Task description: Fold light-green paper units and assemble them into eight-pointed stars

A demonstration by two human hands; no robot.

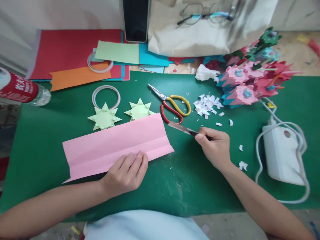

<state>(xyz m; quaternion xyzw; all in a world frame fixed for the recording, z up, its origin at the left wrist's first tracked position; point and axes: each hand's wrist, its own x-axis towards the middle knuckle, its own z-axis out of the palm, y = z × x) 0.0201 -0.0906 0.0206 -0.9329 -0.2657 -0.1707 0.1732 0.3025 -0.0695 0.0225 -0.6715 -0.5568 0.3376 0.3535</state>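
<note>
A creased sheet of pink paper [112,143] lies slantwise on the green mat, with fold lines along its length. My left hand [128,171] is closed on its near edge, fingers on top and thumb hidden. In my right hand [215,146] is a utility knife [183,129], its blade out and pointing left, just off the paper's right end. Scissors [172,105] with a red and a yellow handle lie beyond the blade, slightly spread. Two pale green paper stars [104,117] rest behind the pink sheet, which partly covers the right-hand star [140,109].
White paper scraps [207,105] lie right of the scissors. Tape rolls [106,96] and coloured sheets [80,46] are at back left, near a bottle [22,88]. A phone [135,20], glasses [206,15], paper flowers [246,80] and a white corded charger [283,155] line the back and right.
</note>
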